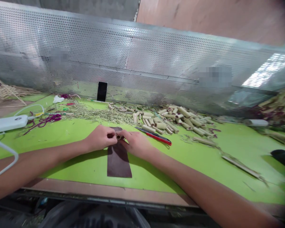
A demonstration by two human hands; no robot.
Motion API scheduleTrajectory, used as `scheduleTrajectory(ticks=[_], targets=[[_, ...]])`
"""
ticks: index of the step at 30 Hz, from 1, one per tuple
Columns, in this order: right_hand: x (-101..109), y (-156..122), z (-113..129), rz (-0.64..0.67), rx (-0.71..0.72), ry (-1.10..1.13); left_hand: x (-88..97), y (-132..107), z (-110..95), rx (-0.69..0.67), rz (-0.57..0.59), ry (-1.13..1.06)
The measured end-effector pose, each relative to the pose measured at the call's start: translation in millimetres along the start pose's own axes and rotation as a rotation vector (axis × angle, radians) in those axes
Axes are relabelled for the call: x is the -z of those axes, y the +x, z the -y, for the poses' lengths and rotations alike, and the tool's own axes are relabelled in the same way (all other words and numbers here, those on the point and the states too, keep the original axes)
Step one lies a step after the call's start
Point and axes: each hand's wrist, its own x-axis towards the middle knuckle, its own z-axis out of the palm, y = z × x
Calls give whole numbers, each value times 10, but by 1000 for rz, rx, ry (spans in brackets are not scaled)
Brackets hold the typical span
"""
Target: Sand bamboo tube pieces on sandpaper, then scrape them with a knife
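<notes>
My left hand (pixel 100 137) and my right hand (pixel 136 143) meet over a dark brown rectangular sheet (pixel 118 160) lying on the green table (pixel 68 133). Between their fingertips they pinch a short tan bamboo tube (pixel 119 136), its open end facing me. Both hands have their fingers curled closed around it. A red-and-black handled tool (pixel 155 136) lies just right of my right hand.
A heap of cut bamboo tubes (pixel 171 118) lies behind the hands, with fine shavings (pixel 95 114) to its left. A white power bank (pixel 7 123) with cables sits far left. A black phone (pixel 102 91) leans on the perforated metal screen (pixel 142 60). Long bamboo strips (pixel 242 166) lie right.
</notes>
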Motion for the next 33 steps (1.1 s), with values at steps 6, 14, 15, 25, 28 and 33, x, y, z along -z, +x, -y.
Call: scheduleTrajectory(ticks=[6, 14, 15, 25, 28, 33], targets=[[5, -47, -27, -79, 0, 223, 72, -27, -67, -2, 27, -98], [4, -77, -50, -172, 9, 446, 114, -25, -99, -25, 54, -118], [12, -81, -52, -172, -4, 443, 117, -25, -93, -42, 56, -90], [35, -62, -44, -90, -45, 246, 73, -35, -51, -154, 109, 237], [24, -56, -48, -67, -21, 200, 53, -38, -26, -190, 111, 268], [20, -56, -60, -74, 18, 97, 43, -41, -11, -221, 101, 276]])
